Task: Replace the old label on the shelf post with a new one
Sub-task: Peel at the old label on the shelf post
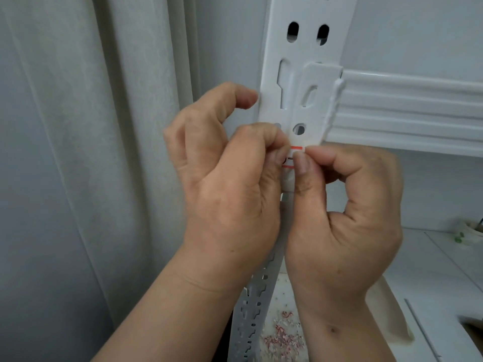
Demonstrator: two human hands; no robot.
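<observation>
A white slotted metal shelf post (300,48) stands upright in the middle. A small white label with red border lines (292,158) sits on the post just below the beam bracket. My left hand (230,184) and my right hand (347,205) meet at the label, both with curled fingers. The left fingertips cover the label's left end. The right thumb and forefinger pinch its right end. Most of the label is hidden behind the fingers.
A white shelf beam (407,111) runs right from the post. A pale curtain (91,152) hangs on the left. Several red-and-white paper scraps (282,335) lie on the lower shelf below my wrists. A small object (467,233) sits at the far right.
</observation>
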